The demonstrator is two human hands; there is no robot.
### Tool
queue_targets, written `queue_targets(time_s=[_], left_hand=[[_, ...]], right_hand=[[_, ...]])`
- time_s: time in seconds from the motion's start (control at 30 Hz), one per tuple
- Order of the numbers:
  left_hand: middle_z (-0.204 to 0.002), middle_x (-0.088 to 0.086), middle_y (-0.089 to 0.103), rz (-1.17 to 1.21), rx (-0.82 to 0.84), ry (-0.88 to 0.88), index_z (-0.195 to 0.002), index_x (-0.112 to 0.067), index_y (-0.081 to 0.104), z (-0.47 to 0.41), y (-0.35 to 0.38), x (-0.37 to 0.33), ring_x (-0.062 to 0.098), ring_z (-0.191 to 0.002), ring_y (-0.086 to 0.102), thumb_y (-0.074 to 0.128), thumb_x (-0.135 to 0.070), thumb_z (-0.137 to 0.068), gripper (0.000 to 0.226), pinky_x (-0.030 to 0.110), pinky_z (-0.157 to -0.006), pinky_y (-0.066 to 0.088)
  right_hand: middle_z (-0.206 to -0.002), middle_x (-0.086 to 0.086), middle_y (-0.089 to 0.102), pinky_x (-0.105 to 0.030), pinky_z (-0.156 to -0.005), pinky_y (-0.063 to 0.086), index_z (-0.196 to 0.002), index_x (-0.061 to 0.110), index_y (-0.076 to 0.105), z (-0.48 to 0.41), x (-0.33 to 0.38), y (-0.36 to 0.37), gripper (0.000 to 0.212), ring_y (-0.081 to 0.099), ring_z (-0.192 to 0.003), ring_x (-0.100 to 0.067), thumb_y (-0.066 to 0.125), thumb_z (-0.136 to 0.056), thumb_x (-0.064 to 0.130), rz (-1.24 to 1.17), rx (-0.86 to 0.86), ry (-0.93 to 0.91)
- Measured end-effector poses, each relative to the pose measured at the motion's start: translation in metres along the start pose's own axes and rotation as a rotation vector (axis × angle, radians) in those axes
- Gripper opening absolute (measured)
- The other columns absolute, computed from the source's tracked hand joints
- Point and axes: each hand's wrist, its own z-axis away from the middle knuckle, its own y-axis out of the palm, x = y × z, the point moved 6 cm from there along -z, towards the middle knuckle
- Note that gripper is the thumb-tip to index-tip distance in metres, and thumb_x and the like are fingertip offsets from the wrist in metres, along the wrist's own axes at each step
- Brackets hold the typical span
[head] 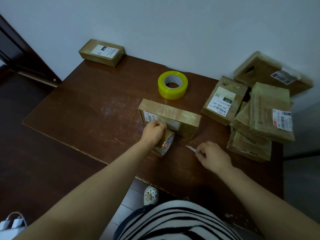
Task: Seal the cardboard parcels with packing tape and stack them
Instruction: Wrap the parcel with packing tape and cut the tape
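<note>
Parcel (169, 116) in work lies flat on the brown surface (83, 108), just on the camera side of the yellow tape roll (172, 84) and apart from it. Glossy tape already runs across its top face and over the label on its near side.

Left-hand grip (153, 131): fingers curled over a brown tape roll (164, 143), which stands on edge against the parcel's near side – nearer the camera than the yellow roll.

Right-hand grip (213, 156): narrow, pinched on a utility knife (193, 149). The blade points left towards the brown roll, low over the surface, nearer the camera than the yellow roll and slightly right of it.

Heap of taped parcels (259, 118) – right of the yellow roll, several tilted and overlapping. One single labelled parcel (102, 52) sits far left of the yellow roll at the surface's back corner, against the wall (173, 32).
</note>
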Motion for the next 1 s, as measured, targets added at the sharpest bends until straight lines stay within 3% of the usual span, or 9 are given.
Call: queue_targets(time_s=[0.1,0.17,0.23,0.3,0.43,0.57,0.7,0.83,1.0], left_hand=[[-0.089,0.005,0.059,0.016,-0.003,-0.005,-0.088,-0.016,0.057,0.0,0.001,0.001,0.02,-0.083,0.056,0.054,-0.026,-0.092,0.011,0.035,-0.079,0.047],[-0.089,0.005,0.059,0.015,-0.012,-0.006,-0.084,-0.018,0.056,0.0,0.001,0.002,0.02,-0.083,0.056,0.054,-0.025,-0.092,0.011,0.034,-0.077,0.046],[-0.091,0.007,0.061,0.022,-0.018,-0.013,-0.085,-0.018,0.056,0.0,0.001,0.003,0.02,-0.083,0.057,0.054,-0.024,-0.092,0.01,0.033,-0.076,0.046],[-0.096,0.009,0.064,0.025,-0.01,-0.02,-0.092,-0.016,0.058,0.001,0.001,0.002,0.022,-0.086,0.061,0.052,-0.025,-0.094,0.011,0.036,-0.08,0.05],[-0.108,0.013,0.065,-0.041,0.002,0.003,-0.107,-0.01,0.059,0.003,-0.001,0.002,0.026,-0.098,0.062,0.052,-0.025,-0.095,0.021,0.044,-0.092,0.05],[-0.103,0.009,0.065,-0.181,0.049,0.054,-0.101,-0.016,0.06,0.003,-0.009,-0.002,0.025,-0.095,0.062,0.052,-0.03,-0.094,0.018,0.044,-0.088,0.052],[-0.092,0.002,0.063,-0.514,0.078,0.06,-0.086,-0.024,0.055,0.009,-0.019,0.013,0.02,-0.084,0.061,0.05,-0.023,-0.09,0.007,0.037,-0.075,0.053],[-0.082,0.003,0.063,-0.238,0.023,-0.05,-0.076,-0.024,0.058,0.014,-0.027,0.028,0.024,-0.066,0.064,0.055,-0.022,-0.091,0.015,0.039,-0.064,0.058],[-0.072,-0.003,0.06,-0.086,-0.061,-0.04,-0.07,-0.023,0.06,0.004,-0.032,0.013,0.012,-0.066,0.056,0.059,-0.019,-0.089,0.019,0.028,-0.063,0.046]], right_hand=[[-0.074,0.017,0.045,-0.024,-0.057,0.032,-0.084,0.03,0.056,0.008,0.051,-0.059,0.008,0.053,-0.073,-0.015,0.051,-0.089,0.033,-0.16,-0.386,-0.281],[-0.089,0.008,0.055,-0.032,-0.067,0.04,-0.102,0.021,0.061,-0.003,0.083,-0.086,0.02,0.055,-0.084,-0.021,0.045,-0.094,0.029,-0.224,-0.497,-0.454],[-0.13,-0.006,0.051,-0.042,-0.098,0.039,-0.14,0.016,0.045,-0.031,0.11,-0.091,0.042,0.047,-0.12,-0.025,0.038,-0.101,0.03,-0.13,-0.38,-0.522],[-0.154,-0.008,0.028,-0.041,-0.116,0.016,-0.153,0.017,0.016,-0.06,0.121,-0.075,0.059,0.025,-0.142,-0.023,0.03,-0.102,0.043,0.051,-0.166,-0.459],[-0.154,-0.01,0.026,-0.042,-0.108,0.024,-0.154,0.015,0.002,-0.076,0.115,-0.048,0.073,0.032,-0.135,-0.029,0.019,-0.097,0.059,0.347,-0.135,-0.41],[-0.151,-0.012,0.029,-0.044,-0.102,0.03,-0.153,0.014,0.001,-0.076,0.116,-0.046,0.072,0.037,-0.13,-0.031,0.015,-0.097,0.057,0.379,-0.186,-0.441],[-0.15,-0.012,0.031,-0.044,-0.099,0.032,-0.153,0.014,0.0,-0.077,0.117,-0.046,0.072,0.039,-0.128,-0.03,0.014,-0.097,0.057,0.402,-0.182,-0.442],[-0.139,-0.011,0.041,-0.04,-0.09,0.037,-0.153,0.012,0.003,-0.076,0.118,-0.046,0.073,0.046,-0.118,-0.029,0.02,-0.098,0.056,0.467,-0.272,-0.433],[-0.136,-0.012,0.042,-0.039,-0.087,0.038,-0.153,0.009,0.002,-0.077,0.118,-0.041,0.07,0.046,-0.115,-0.029,0.03,-0.101,0.047,0.517,-0.319,-0.445]])
